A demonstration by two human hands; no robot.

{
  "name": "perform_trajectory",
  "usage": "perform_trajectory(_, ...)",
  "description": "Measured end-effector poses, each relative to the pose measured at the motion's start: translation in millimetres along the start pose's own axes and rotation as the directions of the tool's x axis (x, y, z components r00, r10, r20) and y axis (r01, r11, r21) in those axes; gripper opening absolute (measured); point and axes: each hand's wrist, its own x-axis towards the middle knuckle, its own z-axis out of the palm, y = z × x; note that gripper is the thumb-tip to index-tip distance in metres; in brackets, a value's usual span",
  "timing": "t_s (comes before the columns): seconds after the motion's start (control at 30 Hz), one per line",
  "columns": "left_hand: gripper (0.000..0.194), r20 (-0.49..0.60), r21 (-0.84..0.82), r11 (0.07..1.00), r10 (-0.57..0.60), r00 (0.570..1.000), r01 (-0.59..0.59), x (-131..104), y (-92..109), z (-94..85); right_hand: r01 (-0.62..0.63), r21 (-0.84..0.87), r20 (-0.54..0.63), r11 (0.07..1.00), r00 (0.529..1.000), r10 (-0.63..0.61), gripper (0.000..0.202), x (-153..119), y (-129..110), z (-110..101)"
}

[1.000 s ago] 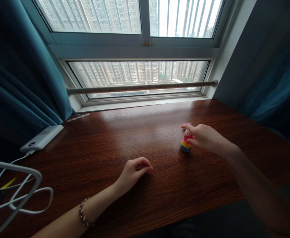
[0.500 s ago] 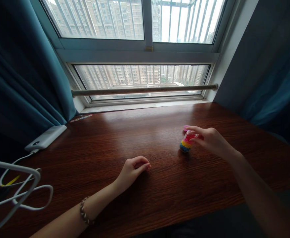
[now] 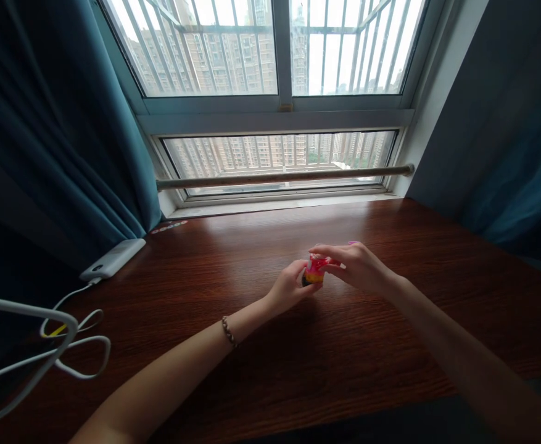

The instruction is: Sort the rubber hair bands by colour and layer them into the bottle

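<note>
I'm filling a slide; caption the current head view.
Both hands on a small colourful container above a brown wooden table by a window.

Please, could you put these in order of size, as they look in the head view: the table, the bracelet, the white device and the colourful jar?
1. Table
2. White device
Unsure: colourful jar and bracelet; the jar is partly covered, and the bracelet is nearer the camera.

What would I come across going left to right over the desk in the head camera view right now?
White cable, white power bank, braided bracelet, left hand, colorful little bottle, right hand.
</note>
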Motion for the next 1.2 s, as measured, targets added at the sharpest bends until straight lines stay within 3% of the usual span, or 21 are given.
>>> perform_trajectory(0.17, 0.030, -0.166, -0.109, 0.990, -0.109, 0.980, 0.091, 1.5, -23.1, 8.7, -0.040, 0.097, -0.213, 0.994, 0.975, 0.060, 0.041, -1.3, 19.3, 20.0)
perform_trajectory(0.27, 0.030, -0.243, -0.230, 0.960, -0.215, 0.946, 0.159, 1.8, -37.1, 8.1, -0.095, 0.230, -0.353, 0.969, 0.919, 0.174, 0.046, -9.6, 28.8, 32.4)
perform_trajectory(0.33, 0.029, -0.266, -0.318, 0.929, -0.276, 0.924, 0.186, 3.3, -42.6, 6.7, -0.169, 0.267, -0.388, 0.949, 0.882, 0.266, 0.042, -16.1, 39.5, 38.7)
perform_trajectory(0.43, 0.028, -0.278, -0.415, 0.889, -0.326, 0.904, 0.193, 6.2, -47.3, 5.1, -0.342, 0.176, -0.448, 0.923, 0.807, 0.385, 0.030, -24.3, 68.6, 46.1)
perform_trajectory(0.5, 0.027, -0.286, -0.439, 0.879, -0.336, 0.897, 0.189, 7.4, -49.9, 4.7, -0.451, 0.038, -0.527, 0.892, 0.749, 0.401, 0.030, -29.6, 94.3, 52.0)
perform_trajectory(0.6, 0.029, -0.294, -0.418, 0.888, -0.333, 0.896, 0.193, 7.2, -53.9, 4.7, -0.555, -0.103, -0.479, 0.825, 0.755, 0.448, 0.043, -39.7, 129.7, 63.9)
perform_trajectory(0.7, 0.033, -0.300, -0.351, 0.911, -0.328, 0.896, 0.216, 5.9, -56.8, 5.0, -0.647, -0.084, -0.422, 0.758, 0.712, 0.561, 0.050, -50.1, 151.0, 74.9)
perform_trajectory(0.8, 0.038, -0.308, -0.278, 0.933, -0.311, 0.899, 0.228, 4.5, -57.9, 5.4, -0.674, -0.042, -0.410, 0.738, 0.685, 0.602, 0.043, -53.7, 156.7, 78.8)
perform_trajectory(0.9, 0.042, -0.356, -0.172, 0.957, -0.280, 0.892, 0.232, 3.4, -58.4, 5.4, -0.661, 0.011, -0.443, 0.750, 0.669, 0.596, 0.038, -46.8, 147.0, 75.7)
perform_trajectory(1.0, 0.043, -0.417, -0.051, 0.972, -0.228, 0.880, 0.228, 2.6, -58.5, 4.6, -0.539, 0.232, -0.413, 0.810, 0.699, 0.583, 0.038, -33.7, 120.5, 69.8)
perform_trajectory(1.07, 0.041, -0.444, 0.019, 0.976, -0.186, 0.876, 0.217, 2.5, -58.1, 3.6, -0.422, 0.368, -0.322, 0.829, 0.778, 0.539, 0.039, -25.3, 97.4, 65.6)
perform_trajectory(1.13, 0.040, -0.460, 0.071, 0.975, -0.156, 0.874, 0.211, 2.6, -57.5, 2.5, -0.328, 0.380, -0.284, 0.865, 0.849, 0.446, 0.039, -19.2, 76.0, 61.5)
perform_trajectory(1.2, 0.038, -0.465, 0.103, 0.972, -0.140, 0.874, 0.210, 2.7, -56.5, 1.7, -0.278, 0.348, -0.263, 0.895, 0.888, 0.378, 0.039, -15.9, 61.4, 57.9)
